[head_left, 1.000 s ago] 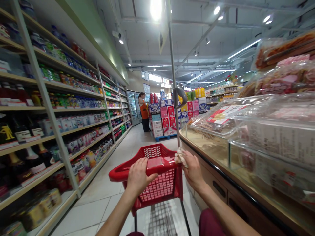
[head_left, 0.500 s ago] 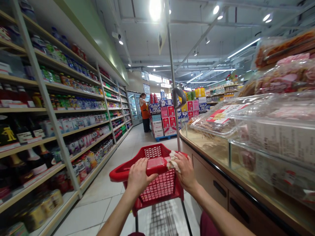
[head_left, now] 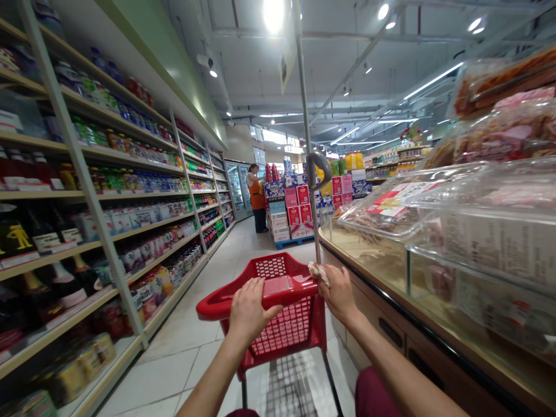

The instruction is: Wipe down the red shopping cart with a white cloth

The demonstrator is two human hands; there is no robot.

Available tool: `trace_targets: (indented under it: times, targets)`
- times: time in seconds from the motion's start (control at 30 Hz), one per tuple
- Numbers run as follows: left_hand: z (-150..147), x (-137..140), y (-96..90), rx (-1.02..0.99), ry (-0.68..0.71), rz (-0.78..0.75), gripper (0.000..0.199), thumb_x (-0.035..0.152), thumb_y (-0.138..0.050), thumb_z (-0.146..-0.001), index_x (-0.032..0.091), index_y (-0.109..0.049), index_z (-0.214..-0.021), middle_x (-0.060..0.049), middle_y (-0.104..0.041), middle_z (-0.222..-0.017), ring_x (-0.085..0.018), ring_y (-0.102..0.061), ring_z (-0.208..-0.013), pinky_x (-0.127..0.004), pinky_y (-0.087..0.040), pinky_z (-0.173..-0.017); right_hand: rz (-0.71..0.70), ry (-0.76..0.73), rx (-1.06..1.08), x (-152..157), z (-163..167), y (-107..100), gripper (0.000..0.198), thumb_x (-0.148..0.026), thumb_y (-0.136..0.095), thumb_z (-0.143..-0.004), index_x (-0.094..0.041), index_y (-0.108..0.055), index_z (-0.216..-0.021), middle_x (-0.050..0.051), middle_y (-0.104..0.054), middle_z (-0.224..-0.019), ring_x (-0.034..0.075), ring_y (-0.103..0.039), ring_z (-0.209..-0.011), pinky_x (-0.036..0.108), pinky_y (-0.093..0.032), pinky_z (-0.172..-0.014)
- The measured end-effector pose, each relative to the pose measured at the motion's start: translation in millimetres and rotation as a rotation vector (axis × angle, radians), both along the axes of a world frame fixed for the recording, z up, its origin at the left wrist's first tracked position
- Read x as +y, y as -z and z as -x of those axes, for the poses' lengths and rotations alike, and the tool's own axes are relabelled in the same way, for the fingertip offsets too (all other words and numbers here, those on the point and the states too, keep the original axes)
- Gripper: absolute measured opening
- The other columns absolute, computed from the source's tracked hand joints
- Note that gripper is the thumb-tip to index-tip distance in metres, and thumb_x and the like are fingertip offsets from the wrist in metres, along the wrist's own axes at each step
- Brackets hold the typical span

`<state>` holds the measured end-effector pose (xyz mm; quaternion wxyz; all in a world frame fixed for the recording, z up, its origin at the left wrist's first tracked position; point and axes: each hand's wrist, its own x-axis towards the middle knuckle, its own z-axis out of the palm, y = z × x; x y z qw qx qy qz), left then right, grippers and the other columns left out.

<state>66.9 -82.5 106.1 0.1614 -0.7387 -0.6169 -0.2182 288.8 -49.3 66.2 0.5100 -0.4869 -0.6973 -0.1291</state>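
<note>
A red shopping cart (head_left: 278, 336) stands in front of me, its red handle (head_left: 290, 292) running across the near side. My left hand (head_left: 249, 310) is wrapped over the handle left of its middle, thumb toward the right. At the handle's right end, my right hand (head_left: 339, 289) is closed on a crumpled whitish cloth or tissue (head_left: 320, 274), which presses against the handle. My right palm and the handle's end are partly hidden behind the fingers. Through the mesh, the cart's basket shows no goods that I can make out.
Shelves (head_left: 156, 230) of bottles and cans line the left. A display counter (head_left: 369, 260) with clear plastic food packs (head_left: 399, 202) runs close along the right. Ahead are a grey pole (head_left: 304, 98), stacked boxes (head_left: 299, 214) and a person in an orange apron (head_left: 257, 200).
My right hand has slid right along the handle with the crumpled cloth or tissue, baring more of the handle's right part. My left hand has stayed almost in place.
</note>
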Motion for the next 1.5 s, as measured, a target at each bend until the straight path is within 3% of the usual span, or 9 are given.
trace_targets:
  times: [0.3,0.47,0.6,0.73,0.83,0.97,1.03,1.27,1.5]
  targets:
    - [-0.6,-0.7,0.8,-0.001,0.0,-0.001,0.066,0.049,-0.055,-0.067,0.01,-0.044,-0.12,-0.013,-0.047,-0.126,-0.025,-0.039,-0.118,-0.04,-0.031,-0.099,0.151,0.047,0.095,12.7,-24.4,-1.6,0.027,-0.03,-0.036,-0.082,-0.02,-0.053,-0.1,0.008,-0.06,-0.103,0.022,-0.052,-0.099,0.045,-0.026,-0.091]
    - [0.6,0.3,2.5,-0.005,0.016,-0.032,0.066,0.05,-0.056,-0.066,0.012,-0.046,-0.118,-0.013,-0.048,-0.125,-0.025,-0.04,-0.118,-0.04,-0.031,-0.098,0.312,0.079,0.22,12.3,-42.6,24.5,0.024,-0.03,-0.034,-0.077,-0.019,-0.055,-0.072,0.004,-0.062,-0.065,0.018,-0.057,-0.062,0.029,-0.04,-0.061]
    - [2.1,1.8,2.0,-0.015,0.015,-0.021,0.063,0.048,-0.055,-0.067,0.013,-0.045,-0.118,-0.012,-0.048,-0.125,-0.025,-0.04,-0.118,-0.041,-0.031,-0.098,0.265,0.04,0.405,7.1,-31.9,37.3,0.029,-0.037,-0.032,-0.078,-0.019,-0.054,-0.073,0.004,-0.061,-0.062,0.017,-0.056,-0.054,0.026,-0.039,-0.051]
    - [0.4,3.7,1.6,-0.012,0.011,0.002,0.064,0.048,-0.056,-0.067,0.013,-0.045,-0.119,-0.012,-0.047,-0.126,-0.025,-0.039,-0.118,-0.04,-0.03,-0.098,0.059,0.147,0.597,8.9,-23.8,7.2,0.034,-0.041,-0.029,-0.082,-0.016,-0.053,-0.087,0.009,-0.061,-0.076,0.02,-0.057,-0.068,0.031,-0.042,-0.061]
    - [-1.4,4.9,1.7,-0.006,0.018,-0.013,0.064,0.048,-0.056,-0.067,0.012,-0.045,-0.118,-0.013,-0.048,-0.126,-0.025,-0.039,-0.118,-0.041,-0.03,-0.099,-0.077,0.008,0.43,4.1,-4.6,-23.0,0.03,-0.034,-0.033,-0.083,-0.018,-0.053,-0.099,0.009,-0.06,-0.095,0.02,-0.055,-0.087,0.035,-0.04,-0.078]
    - [0.6,4.2,0.6,-0.011,0.02,-0.004,0.063,0.047,-0.057,-0.066,0.012,-0.046,-0.118,-0.013,-0.048,-0.125,-0.025,-0.04,-0.118,-0.04,-0.031,-0.098,0.122,-0.196,-0.033,-12.7,37.4,-32.6,0.024,-0.019,-0.039,-0.081,-0.023,-0.058,-0.096,0.005,-0.062,-0.1,0.019,-0.053,-0.098,0.041,-0.029,-0.093]
    - [3.9,2.5,-0.1,-0.011,0.024,0.009,0.064,0.047,-0.057,-0.066,0.012,-0.046,-0.118,-0.013,-0.048,-0.125,-0.025,-0.04,-0.118,-0.04,-0.032,-0.098,0.118,-0.216,-0.136,-17.4,42.5,-27.8,0.026,-0.016,-0.041,-0.081,-0.023,-0.057,-0.1,0.005,-0.061,-0.106,0.019,-0.051,-0.103,0.043,-0.022,-0.098]
    - [10.5,-5.5,0.2,-0.039,0.031,-0.001,0.063,0.047,-0.057,-0.065,0.014,-0.045,-0.118,-0.013,-0.047,-0.126,-0.025,-0.04,-0.118,-0.042,-0.03,-0.098,0.072,0.056,-0.023,-5.8,-9.3,-14.4,0.027,-0.026,-0.034,-0.086,-0.02,-0.057,-0.1,0.009,-0.063,-0.102,0.022,-0.056,-0.098,0.05,-0.026,-0.094]
    - [7.8,-5.0,-0.1,-0.017,0.019,0.002,0.06,0.049,-0.053,-0.068,0.015,-0.046,-0.118,-0.012,-0.048,-0.126,-0.024,-0.039,-0.119,-0.04,-0.031,-0.098,-0.107,-0.224,-0.163,-21.3,57.3,-2.0,0.025,-0.02,-0.042,-0.083,-0.022,-0.056,-0.103,0.006,-0.056,-0.117,0.019,-0.044,-0.115,0.042,-0.025,-0.099]
